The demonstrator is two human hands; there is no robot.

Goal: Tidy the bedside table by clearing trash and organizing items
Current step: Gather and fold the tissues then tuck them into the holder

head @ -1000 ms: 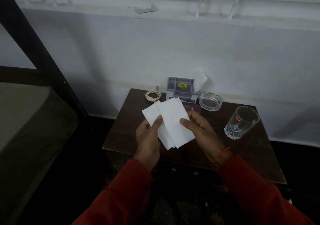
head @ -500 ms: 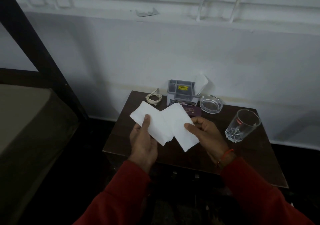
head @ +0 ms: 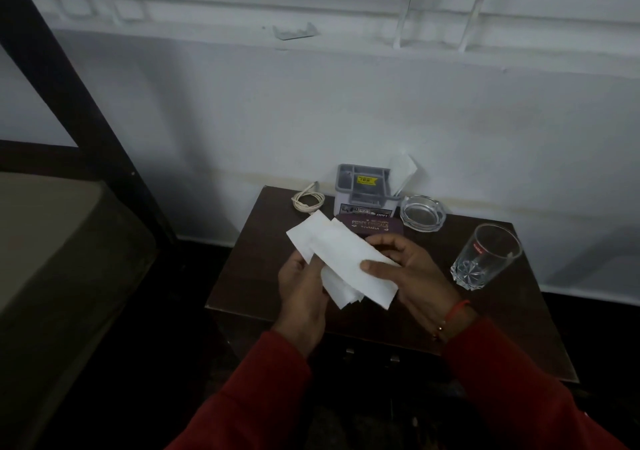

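- Left hand (head: 302,288): raised above the worktop (head: 242,276), palm turned inward, fingers curled under the near left part of the tissues (head: 341,259), holding them from below. Red sleeve (head: 252,397) covers the forearm.
- Right hand (head: 408,276): raised opposite the left, thumb pressed on top of the uppermost tissue near its right end, fingers curled behind it; the sheet is pinched. A red thread band (head: 457,309) sits at the wrist.
- The two hands are close together, both clamped on the same bundle.
- Tissues: several white flat sheets, overlapping and fanned, long axis running from upper left to lower right; corners uneven at the near end. Held in the air over the middle of the worktop, not touching it.
- Worktop: dark wood, set against a white wall.
- Grey organiser (head: 363,186) stands at the back edge, with a white tissue (head: 401,172) upright in its right side.
- Maroon case (head: 374,226) lies just in front of the organiser, partly hidden by the tissues.
- Coiled cable (head: 306,200) lies left of the organiser.
- Glass ashtray (head: 422,212) sits right of the organiser.
- Tumbler (head: 486,257) stands upright near the right edge, apart from the hands.
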